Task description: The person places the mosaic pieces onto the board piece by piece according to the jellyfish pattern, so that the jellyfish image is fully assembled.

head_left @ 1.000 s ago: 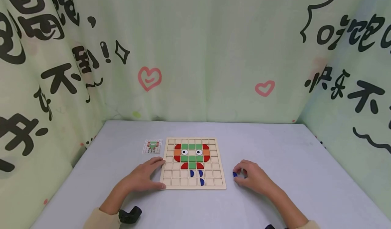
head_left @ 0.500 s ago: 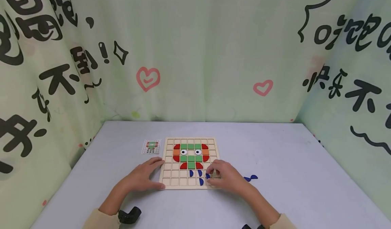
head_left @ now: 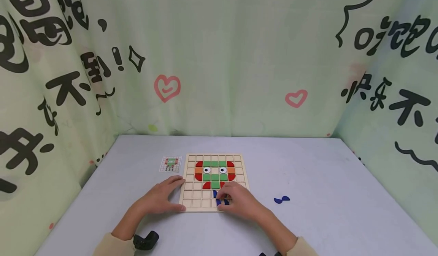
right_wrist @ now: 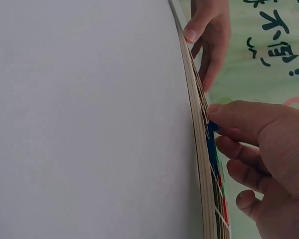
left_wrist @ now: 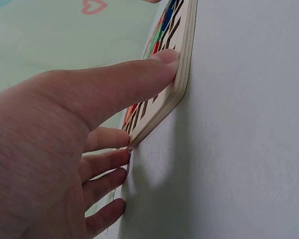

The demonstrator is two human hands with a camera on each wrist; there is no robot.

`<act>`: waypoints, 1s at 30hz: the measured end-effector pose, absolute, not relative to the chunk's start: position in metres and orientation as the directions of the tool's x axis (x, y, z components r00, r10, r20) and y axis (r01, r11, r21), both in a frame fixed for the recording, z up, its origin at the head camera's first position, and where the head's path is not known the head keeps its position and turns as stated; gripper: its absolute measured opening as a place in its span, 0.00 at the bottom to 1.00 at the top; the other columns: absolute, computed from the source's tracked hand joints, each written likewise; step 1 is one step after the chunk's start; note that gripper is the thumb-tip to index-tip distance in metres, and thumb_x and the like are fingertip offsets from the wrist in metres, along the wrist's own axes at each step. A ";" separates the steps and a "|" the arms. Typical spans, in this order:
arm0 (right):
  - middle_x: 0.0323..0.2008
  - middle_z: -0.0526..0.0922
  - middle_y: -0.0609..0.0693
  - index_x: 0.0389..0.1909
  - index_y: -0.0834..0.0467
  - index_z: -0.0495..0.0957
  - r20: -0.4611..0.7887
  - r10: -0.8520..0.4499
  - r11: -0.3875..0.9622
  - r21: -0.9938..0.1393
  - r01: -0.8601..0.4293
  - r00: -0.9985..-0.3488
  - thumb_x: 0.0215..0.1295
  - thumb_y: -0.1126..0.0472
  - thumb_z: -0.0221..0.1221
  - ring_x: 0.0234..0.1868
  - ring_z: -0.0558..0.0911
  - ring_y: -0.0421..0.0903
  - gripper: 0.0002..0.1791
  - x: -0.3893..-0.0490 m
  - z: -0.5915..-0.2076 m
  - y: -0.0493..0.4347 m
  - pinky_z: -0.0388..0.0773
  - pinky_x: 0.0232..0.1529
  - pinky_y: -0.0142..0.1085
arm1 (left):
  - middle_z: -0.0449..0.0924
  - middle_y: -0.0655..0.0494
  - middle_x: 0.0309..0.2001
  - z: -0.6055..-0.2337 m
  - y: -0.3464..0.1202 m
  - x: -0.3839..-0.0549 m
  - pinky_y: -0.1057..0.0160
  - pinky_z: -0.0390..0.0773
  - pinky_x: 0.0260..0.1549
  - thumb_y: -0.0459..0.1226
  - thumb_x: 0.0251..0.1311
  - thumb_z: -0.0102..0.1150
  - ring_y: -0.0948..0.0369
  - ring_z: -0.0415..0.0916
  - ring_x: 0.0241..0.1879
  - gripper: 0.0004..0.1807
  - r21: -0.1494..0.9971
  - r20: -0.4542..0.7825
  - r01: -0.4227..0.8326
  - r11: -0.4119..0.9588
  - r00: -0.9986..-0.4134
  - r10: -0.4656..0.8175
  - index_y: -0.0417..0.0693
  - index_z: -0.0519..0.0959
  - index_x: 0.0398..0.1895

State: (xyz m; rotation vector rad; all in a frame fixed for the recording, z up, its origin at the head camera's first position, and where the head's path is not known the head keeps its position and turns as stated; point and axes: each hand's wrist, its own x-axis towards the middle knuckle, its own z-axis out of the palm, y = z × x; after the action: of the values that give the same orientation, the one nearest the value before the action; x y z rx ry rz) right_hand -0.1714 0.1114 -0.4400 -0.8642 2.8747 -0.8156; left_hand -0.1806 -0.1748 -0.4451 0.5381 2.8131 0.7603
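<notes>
A wooden grid board (head_left: 191, 203) lies on the table, bearing red, green, orange and blue pieces and two eye pieces that form a figure. My left hand (head_left: 156, 199) steadies its left side, thumb on the near-left corner and the other fingers extended along the edge. Over the board's lower middle, my right hand (head_left: 240, 201) pinches a blue half-round piece (right_wrist: 214, 126) between thumb and forefinger, right at the grid. Beside it a set blue piece (head_left: 215, 193) shows in the grid; the fingers partly hide others.
Two loose blue half-round pieces (head_left: 278, 201) lie on the white table (head_left: 308, 172) right of the board. A small picture card (head_left: 170, 164) with a similar figure lies off the board's upper left. Printed curtains (head_left: 226, 58) surround the table's back and sides.
My right hand has carried a blue piece leftward from the table to the board's lower middle, leaving two loose blue pieces in view. My left hand has stayed at the board's edge.
</notes>
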 end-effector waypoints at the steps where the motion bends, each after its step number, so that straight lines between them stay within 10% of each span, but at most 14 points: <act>1: 0.31 0.78 0.36 0.33 0.49 0.83 0.118 -0.523 0.710 -0.487 -0.508 -0.844 0.54 0.56 0.68 0.39 0.72 0.36 0.07 -0.172 -0.441 0.110 0.76 0.43 0.30 | 0.61 0.52 0.72 -0.445 -0.174 -0.181 0.40 0.63 0.65 0.57 0.44 0.72 0.48 0.60 0.71 0.48 0.515 -0.077 0.294 0.805 -0.919 0.386 0.50 0.67 0.69; 30: 0.34 0.79 0.35 0.36 0.48 0.84 0.128 -0.321 0.774 -0.535 -0.338 -0.938 0.59 0.57 0.66 0.36 0.74 0.38 0.05 -0.168 -0.438 0.183 0.74 0.38 0.30 | 0.61 0.50 0.72 -0.442 -0.174 -0.180 0.39 0.63 0.65 0.57 0.44 0.72 0.46 0.60 0.70 0.49 0.499 -0.066 0.310 0.809 -0.917 0.393 0.48 0.67 0.69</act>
State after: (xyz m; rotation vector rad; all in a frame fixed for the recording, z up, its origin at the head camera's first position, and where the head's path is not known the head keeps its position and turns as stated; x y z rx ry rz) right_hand -0.1680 0.1827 -0.4378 -0.5551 2.9862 -0.9091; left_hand -0.1797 -0.1743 -0.4421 0.5535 2.8280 0.7381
